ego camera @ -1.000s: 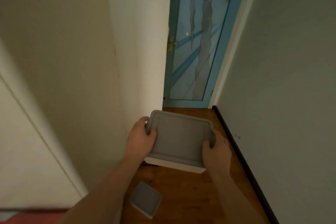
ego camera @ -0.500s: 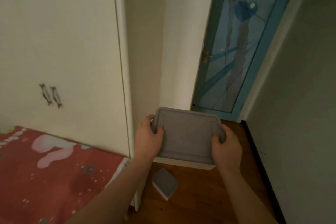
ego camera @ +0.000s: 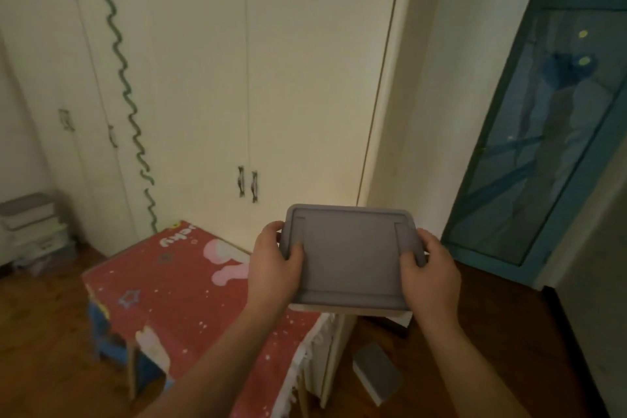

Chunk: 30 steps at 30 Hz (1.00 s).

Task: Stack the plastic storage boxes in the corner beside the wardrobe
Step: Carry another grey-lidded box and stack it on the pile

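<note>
The view has turned left since the earlier frame. Both hands, left hand (ego camera: 275, 265) and right hand (ego camera: 429, 270), grip the grey-lidded box (ego camera: 351, 256) at centre; a stack (ego camera: 32, 229) waits far left, a small box (ego camera: 376, 372) remains on the floor.

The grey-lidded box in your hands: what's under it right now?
Below the grey-lidded box show wooden floor, the red table's corner and a smaller grey-lidded box. The floor directly beneath it is hidden.

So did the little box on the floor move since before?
Cannot tell for sure. The camera swung left, so the little box only slid across the picture. It lies on the floor by the wardrobe's end, as before.
</note>
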Motion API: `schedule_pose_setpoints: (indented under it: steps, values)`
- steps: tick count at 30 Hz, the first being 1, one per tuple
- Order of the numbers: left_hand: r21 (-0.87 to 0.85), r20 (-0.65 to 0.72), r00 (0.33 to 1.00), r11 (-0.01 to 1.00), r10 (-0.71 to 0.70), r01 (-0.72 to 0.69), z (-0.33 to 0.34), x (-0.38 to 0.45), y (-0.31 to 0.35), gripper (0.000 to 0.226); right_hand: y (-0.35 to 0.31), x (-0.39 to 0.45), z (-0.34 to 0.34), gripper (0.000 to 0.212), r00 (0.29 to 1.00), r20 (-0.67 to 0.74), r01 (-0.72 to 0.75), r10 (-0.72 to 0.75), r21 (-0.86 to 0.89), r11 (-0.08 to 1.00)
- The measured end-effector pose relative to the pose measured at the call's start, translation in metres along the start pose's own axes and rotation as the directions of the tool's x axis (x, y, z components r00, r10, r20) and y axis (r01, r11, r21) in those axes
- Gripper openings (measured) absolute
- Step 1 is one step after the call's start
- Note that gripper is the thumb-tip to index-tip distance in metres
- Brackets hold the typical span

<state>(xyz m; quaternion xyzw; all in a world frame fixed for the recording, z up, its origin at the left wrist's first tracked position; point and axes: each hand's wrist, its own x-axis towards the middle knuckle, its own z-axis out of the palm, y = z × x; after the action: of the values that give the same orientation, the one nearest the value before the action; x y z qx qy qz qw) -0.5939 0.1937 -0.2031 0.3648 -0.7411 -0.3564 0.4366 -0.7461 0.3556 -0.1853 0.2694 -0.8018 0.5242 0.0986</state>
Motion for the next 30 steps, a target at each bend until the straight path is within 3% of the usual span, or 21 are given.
schedule_pose_setpoints:
  steps: [8,14,22,30]
  values:
    - [0.033,-0.197,0.974,0.992,-0.112,0.120,-0.191,-0.005,-0.077,0.026,-0.113,-0.096,0.125,0.037,0.987,0.139,0.070,-0.082,0.092,0.993]
    - [0.070,-0.360,0.916,0.974,-0.179,0.218,-0.314,-0.014,-0.132,0.031,-0.188,-0.160,0.220,0.039,0.943,0.316,0.071,-0.108,0.129,0.989]
    - [0.089,-0.493,0.837,0.943,-0.238,0.321,-0.415,0.004,-0.193,0.034,-0.265,-0.199,0.326,0.041,0.865,0.440,0.145,-0.240,0.237,0.961]
    - [0.096,-0.588,0.760,0.909,-0.277,0.406,-0.460,0.083,-0.255,0.039,-0.316,-0.181,0.454,0.041,0.790,0.536,0.157,-0.297,0.292,0.944]
